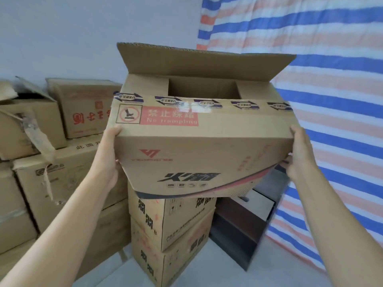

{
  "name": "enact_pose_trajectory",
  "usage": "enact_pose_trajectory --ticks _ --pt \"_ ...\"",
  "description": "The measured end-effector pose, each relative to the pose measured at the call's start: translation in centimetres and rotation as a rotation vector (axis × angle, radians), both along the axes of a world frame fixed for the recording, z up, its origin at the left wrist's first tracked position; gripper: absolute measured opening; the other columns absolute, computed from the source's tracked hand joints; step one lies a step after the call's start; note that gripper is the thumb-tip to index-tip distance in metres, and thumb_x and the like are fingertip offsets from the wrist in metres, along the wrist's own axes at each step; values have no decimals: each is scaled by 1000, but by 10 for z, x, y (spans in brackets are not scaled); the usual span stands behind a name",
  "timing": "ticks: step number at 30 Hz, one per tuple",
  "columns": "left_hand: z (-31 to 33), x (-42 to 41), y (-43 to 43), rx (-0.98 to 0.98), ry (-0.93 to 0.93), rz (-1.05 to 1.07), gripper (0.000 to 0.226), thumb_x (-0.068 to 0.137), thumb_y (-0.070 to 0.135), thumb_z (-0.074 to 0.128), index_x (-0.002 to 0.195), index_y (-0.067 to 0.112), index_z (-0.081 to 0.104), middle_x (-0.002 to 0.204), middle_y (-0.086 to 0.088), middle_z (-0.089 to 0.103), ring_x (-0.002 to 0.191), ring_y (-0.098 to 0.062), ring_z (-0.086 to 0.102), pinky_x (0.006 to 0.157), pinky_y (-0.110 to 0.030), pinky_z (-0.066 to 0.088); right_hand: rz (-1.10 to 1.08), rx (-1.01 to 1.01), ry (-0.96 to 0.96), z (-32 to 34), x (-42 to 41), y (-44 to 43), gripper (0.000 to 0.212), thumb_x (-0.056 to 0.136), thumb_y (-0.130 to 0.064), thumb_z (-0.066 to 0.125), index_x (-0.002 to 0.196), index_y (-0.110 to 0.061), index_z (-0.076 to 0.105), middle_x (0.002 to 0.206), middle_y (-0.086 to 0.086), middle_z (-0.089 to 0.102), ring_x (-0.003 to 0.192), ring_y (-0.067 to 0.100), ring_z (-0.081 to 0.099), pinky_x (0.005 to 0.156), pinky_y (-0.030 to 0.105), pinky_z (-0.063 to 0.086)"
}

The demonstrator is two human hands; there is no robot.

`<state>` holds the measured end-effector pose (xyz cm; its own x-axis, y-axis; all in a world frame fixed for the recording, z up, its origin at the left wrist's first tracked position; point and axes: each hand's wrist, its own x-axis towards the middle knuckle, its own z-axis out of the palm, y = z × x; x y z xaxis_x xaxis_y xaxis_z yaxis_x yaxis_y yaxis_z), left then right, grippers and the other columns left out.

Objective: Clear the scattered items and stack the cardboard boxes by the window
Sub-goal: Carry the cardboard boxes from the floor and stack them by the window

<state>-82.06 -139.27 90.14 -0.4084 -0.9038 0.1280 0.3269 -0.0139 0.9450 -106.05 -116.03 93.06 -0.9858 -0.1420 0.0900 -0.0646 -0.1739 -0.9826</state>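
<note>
Carry position over the stack. I held the open cardboard box (203, 146) in the air between both hands, its long axis running left to right across my view. My left hand (109, 156) clasped the left end, thumb on the near corner. My right hand (298, 156) clasped the right end, thumb on top and fingers hooked under the bottom edge. The far flap stood upright and the top was open, so the dark interior showed. I could not tell whether anything lay inside.

Directly below sat a two-box stack (170, 222), under the left and middle part of the held box. The right end overhung a dark cabinet (244, 222) beside the striped tarp (331, 100). More cartons (83, 108) were piled to the left.

I judged the next move to be a lowering with a small shift leftward. Both hands were equally placed, and neither could let go first.
</note>
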Motion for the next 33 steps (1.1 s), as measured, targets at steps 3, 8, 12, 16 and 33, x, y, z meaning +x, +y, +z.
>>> enact_pose_trajectory --ticks 3,8,12,16,33 --pt "-5 -38 -47 12 21 62 16 93 38 36 91 39 53 94 14 55 77 -5 44 71 -26 34 59 39 6 12 -53 -60 26 89 -44 43 108 -27 44 90 -3 50 78 13 49 73 32 43" --pt "-1 -85 -99 -14 -3 153 26 82 44 38 103 38 53 108 10 55 82 -7 43 71 -25 33 159 40 -5 12 -125 -133 22 91 -41 44 106 -24 42 86 -5 49 77 11 48 73 31 43" --pt "-1 -124 -114 -29 -27 224 20 95 35 32 98 39 51 104 10 54 84 -7 44 74 -28 35 241 39 -27 12 -182 -176 20 91 -43 43 104 -27 44 90 -4 51 84 13 51 78 33 44" --pt "-13 -169 -116 -12 -36 324 21 95 36 32 103 40 51 107 12 54 90 -7 45 85 -32 35 329 59 -13 3 -249 -213 33 91 -48 41 117 -27 42 99 -6 53 87 10 51 76 32 44" --pt "3 -294 -123 129 -381 599 42 92 52 27 125 35 48 98 0 58 81 -21 52 82 -39 43 724 323 -33 -41 -403 -326 93 64 -72 38 144 -25 25 138 4 45 124 26 43 103 52 37"
